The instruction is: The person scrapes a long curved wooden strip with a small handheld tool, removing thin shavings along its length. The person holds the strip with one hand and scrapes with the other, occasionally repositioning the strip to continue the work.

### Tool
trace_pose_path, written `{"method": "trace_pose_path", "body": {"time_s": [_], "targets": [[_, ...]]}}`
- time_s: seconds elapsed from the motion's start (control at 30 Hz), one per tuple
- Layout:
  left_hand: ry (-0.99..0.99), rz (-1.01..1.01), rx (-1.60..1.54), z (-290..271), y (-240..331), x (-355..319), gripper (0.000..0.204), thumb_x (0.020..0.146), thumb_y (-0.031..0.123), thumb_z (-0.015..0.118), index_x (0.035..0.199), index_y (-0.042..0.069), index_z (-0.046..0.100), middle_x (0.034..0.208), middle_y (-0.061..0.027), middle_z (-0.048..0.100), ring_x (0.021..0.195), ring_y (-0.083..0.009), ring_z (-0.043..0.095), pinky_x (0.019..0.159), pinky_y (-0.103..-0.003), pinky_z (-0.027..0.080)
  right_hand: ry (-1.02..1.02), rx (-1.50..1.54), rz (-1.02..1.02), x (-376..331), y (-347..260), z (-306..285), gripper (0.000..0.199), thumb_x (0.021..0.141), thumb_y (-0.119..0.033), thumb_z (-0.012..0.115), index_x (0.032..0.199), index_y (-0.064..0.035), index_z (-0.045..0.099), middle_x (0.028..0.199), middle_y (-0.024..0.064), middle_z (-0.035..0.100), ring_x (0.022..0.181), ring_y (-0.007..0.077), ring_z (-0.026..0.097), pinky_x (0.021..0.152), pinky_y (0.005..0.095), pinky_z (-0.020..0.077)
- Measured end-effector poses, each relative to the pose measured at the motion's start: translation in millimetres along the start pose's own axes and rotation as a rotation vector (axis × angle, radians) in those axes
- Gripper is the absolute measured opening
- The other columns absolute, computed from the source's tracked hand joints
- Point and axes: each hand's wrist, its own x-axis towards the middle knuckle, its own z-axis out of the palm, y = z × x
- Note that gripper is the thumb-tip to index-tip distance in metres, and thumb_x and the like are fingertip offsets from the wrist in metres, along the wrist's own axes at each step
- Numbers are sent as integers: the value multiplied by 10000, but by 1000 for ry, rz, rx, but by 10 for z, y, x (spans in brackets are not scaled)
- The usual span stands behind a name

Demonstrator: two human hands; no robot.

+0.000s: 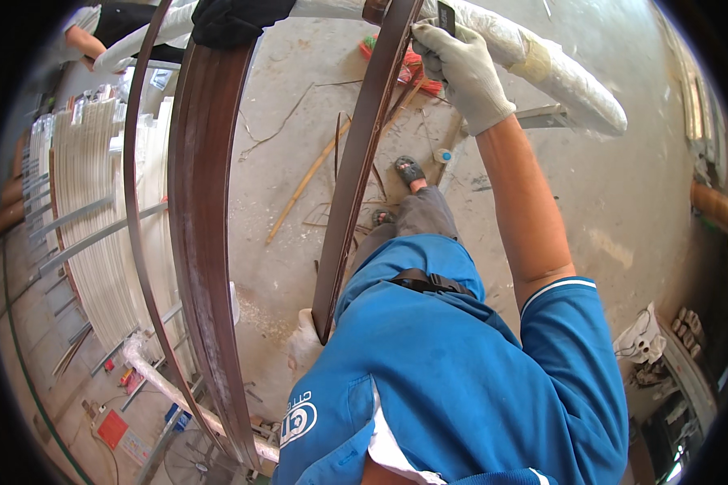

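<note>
A long dark brown strip (358, 162), with the look of a trim profile, slants from the top middle down to my waist. My left hand (302, 339), in a pale work glove, is at its near end; my shirt and the strip hide most of its fingers, though it seems to hold the strip. My right hand (461, 73), also gloved, is closed beside the strip's far part. Out of its fist sticks a flat black tool (446, 18), perhaps a knife handle; its working end is not visible.
Wide brown panels (210, 202) and a thin brown strip (134, 178) stand to the left, with stacked white profiles (97, 218) beyond. A plastic-wrapped support bar (558, 73) crosses the far side. Offcuts and a wooden stick (303, 190) lie near my feet. Another person's arm (83, 40) shows far left.
</note>
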Motion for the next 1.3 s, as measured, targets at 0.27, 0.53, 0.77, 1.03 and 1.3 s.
{"method": "trace_pose_path", "body": {"time_s": [0.27,0.53,0.77,1.03,1.3], "targets": [[89,48,77,-28,-38,-24,463,860,463,700,1130,123,540,903,-205,706,853,-435,682,754,-528,513,-8,-2,9,-130,-4,-70,238,966,-190,708,1090,12,691,736,-37,573,587,23,465,508,181,333],[102,53,90,-35,38,-24,448,861,447,706,1120,121,541,893,-196,704,840,-418,681,746,-513,513,13,-252,-87,-141,-172,-12,176,952,-194,715,966,-19,735,698,-45,583,572,16,439,500,193,320],[107,57,107,-5,51,-33,435,861,432,711,1112,119,543,883,-189,703,829,-403,681,739,-500,512,13,-417,-54,-59,-178,-89,167,931,-180,697,867,-26,689,693,-38,566,571,24,434,500,213,322],[127,63,110,24,83,-57,420,862,416,717,1102,117,545,873,-180,702,815,-385,681,730,-485,512,-66,-1,-12,18,-396,-126,140,942,-156,691,921,-20,714,694,-45,565,555,28,433,495,226,332],[136,67,106,9,123,-69,406,863,400,723,1092,115,547,862,-171,701,802,-368,681,722,-470,512,6,-402,-113,-144,-297,-171,179,914,-196,750,961,-23,755,661,-40,567,569,17,445,495,213,326]]}}
